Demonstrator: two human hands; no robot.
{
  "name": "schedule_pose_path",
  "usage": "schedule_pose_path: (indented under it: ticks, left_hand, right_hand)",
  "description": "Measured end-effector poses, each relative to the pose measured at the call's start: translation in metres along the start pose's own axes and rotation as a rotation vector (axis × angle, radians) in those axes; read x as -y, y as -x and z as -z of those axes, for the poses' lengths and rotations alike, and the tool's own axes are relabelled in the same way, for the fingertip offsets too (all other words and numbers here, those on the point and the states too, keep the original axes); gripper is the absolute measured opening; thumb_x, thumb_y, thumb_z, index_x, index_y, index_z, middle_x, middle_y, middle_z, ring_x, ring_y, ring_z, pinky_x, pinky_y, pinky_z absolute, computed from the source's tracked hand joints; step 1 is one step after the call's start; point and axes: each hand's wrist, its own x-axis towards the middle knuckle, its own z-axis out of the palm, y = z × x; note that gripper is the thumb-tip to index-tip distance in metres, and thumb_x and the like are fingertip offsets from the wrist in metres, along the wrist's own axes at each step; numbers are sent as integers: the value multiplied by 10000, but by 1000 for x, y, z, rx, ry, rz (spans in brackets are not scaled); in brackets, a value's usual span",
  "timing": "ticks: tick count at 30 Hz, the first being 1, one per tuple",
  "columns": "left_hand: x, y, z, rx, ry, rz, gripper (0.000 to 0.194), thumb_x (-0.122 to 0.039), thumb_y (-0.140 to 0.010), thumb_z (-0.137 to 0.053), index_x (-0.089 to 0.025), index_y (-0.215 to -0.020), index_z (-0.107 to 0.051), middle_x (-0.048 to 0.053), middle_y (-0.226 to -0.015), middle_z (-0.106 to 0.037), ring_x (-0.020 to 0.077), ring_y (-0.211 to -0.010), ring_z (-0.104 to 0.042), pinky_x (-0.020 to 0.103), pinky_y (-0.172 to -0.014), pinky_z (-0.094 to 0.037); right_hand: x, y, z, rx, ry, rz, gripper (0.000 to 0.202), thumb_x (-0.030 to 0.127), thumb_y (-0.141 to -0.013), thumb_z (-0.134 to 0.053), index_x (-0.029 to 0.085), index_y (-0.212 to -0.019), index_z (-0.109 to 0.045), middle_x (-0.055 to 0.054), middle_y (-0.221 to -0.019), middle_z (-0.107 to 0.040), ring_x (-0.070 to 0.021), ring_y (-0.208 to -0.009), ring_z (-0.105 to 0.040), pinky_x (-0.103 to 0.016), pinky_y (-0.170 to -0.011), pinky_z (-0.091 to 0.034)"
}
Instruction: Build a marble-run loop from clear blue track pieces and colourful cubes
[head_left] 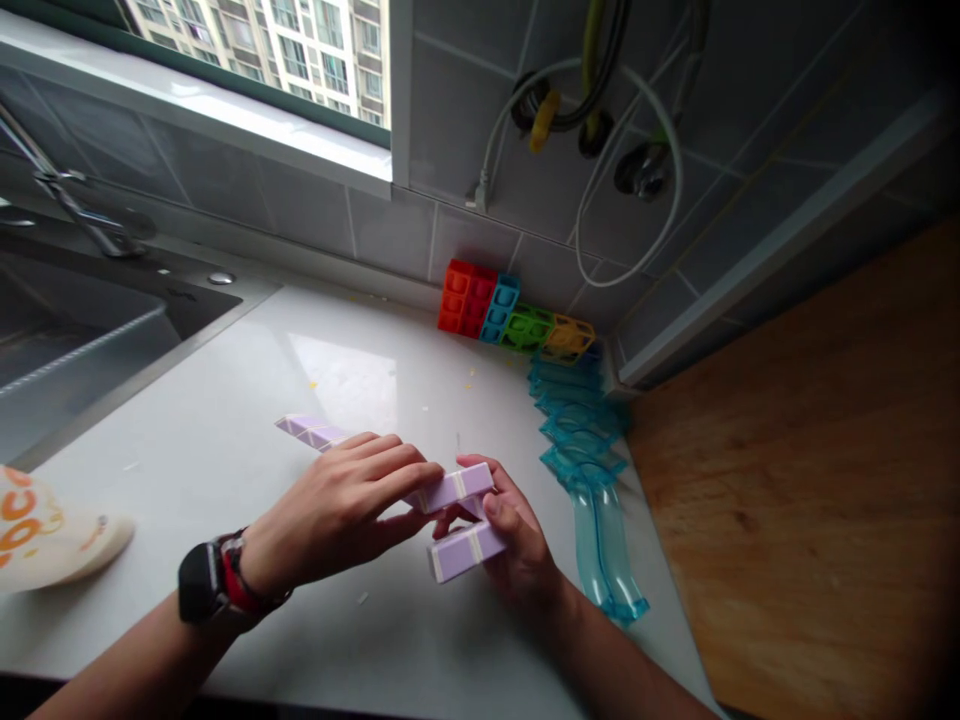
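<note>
My left hand (pixel 352 490), with a dark watch on its wrist, reaches over a lilac boxy bar (pixel 459 487) with pale stripes, its fingers closed on it. From below and to the right, my right hand (pixel 525 550) grips a second lilac bar (pixel 469 550), its thumb lying between the two bars. Whether these bars are joined is hidden by the fingers. Beyond my left hand a lilac striped piece (pixel 309 431) sticks out to the left; its other end is covered by the hand.
Red blocks (pixel 469 300), a blue block (pixel 499 308), a green block (pixel 527 326) and a yellow block (pixel 568 338) line the wall. Clear blue plastic pieces (pixel 581 440) lie at right. A sink (pixel 172 330) and a plastic bag (pixel 60 540) are left. Small scraps dot the white counter (pixel 300 640).
</note>
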Motion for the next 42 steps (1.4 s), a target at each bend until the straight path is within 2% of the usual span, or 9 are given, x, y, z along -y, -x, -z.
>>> schedule_pose_path:
  ticks: [4, 10, 19, 27, 31, 34, 36, 39, 42]
  left_hand:
    - [2, 1, 1, 42, 31, -48, 193, -291, -993, -648, -182, -1152, -653, 55, -923, -716, 182, -777, -624, 309, -717, -478]
    - [5, 5, 3, -3, 32, -41, 288, -401, -921, -736, -181, -1097, -673, 48, -899, -720, 188, -781, -613, 315, -712, -474]
    - [8, 5, 3, 19, -25, -26, 214, -310, -982, -668, -195, -1162, -667, 58, -987, -727, 196, -844, -611, 333, -743, -463]
    - [6, 4, -13, 29, -282, 79, 248, -289, -1033, -574, -213, -1254, -656, 63, -1007, -682, 217, -875, -589, 364, -768, -447]
    - [-1, 4, -19, 58, -349, 117, 309, -183, -1015, -576, -214, -1319, -623, 73, -1058, -667, 229, -903, -585, 384, -796, -449]
    - [-4, 4, -21, 80, -370, 126, 362, -146, -1007, -568, -216, -1361, -599, 80, -1091, -663, 230, -920, -588, 397, -824, -457]
    - [-4, 4, -22, 71, -370, 119, 350, -181, -1018, -566, -217, -1364, -597, 82, -1099, -668, 230, -928, -594, 401, -832, -464]
    - [-4, 3, -21, 47, -339, 102, 341, -268, -1034, -564, -224, -1372, -590, 81, -1104, -683, 227, -937, -610, 394, -825, -484]
    - [-1, 4, -20, 70, -255, 89, 367, -281, -1040, -560, -219, -1402, -562, 71, -1080, -695, 204, -901, -628, 352, -778, -504]
  right_hand:
    - [3, 1, 0, -26, -35, -58, 286, 347, -887, -702, 214, -1117, -595, -37, -877, -698, -193, -765, -692, -293, -712, -524]
    - [4, 4, -2, -26, -40, -112, 263, 331, -871, -724, 195, -1056, -596, -44, -828, -707, -164, -686, -664, -257, -663, -511]
    - [3, 2, -4, -112, -21, -80, 246, 324, -871, -751, 210, -1045, -619, -25, -857, -700, -154, -720, -650, -248, -673, -504]
    - [-6, 1, -12, -352, 35, -98, 280, 356, -878, -778, 185, -1051, -640, -39, -924, -718, -143, -772, -649, -235, -696, -540]
    - [-9, 2, -12, -414, -13, -114, 292, 363, -887, -772, 174, -1073, -651, -44, -915, -728, -130, -760, -643, -212, -684, -538]
    - [-9, 3, -11, -429, -56, -138, 287, 363, -892, -767, 173, -1077, -658, -39, -930, -728, -116, -741, -637, -201, -681, -537]
    - [-9, 2, -11, -427, -62, -134, 290, 367, -883, -777, 178, -1067, -656, -31, -913, -724, -119, -734, -638, -204, -678, -537]
    - [-7, 2, -11, -388, -40, -69, 299, 376, -871, -788, 196, -1061, -644, -26, -900, -723, -146, -765, -657, -231, -696, -548]
    - [-4, 2, -13, -321, -50, 1, 278, 380, -886, -772, 207, -1060, -642, -26, -940, -720, -159, -823, -668, -255, -761, -554]
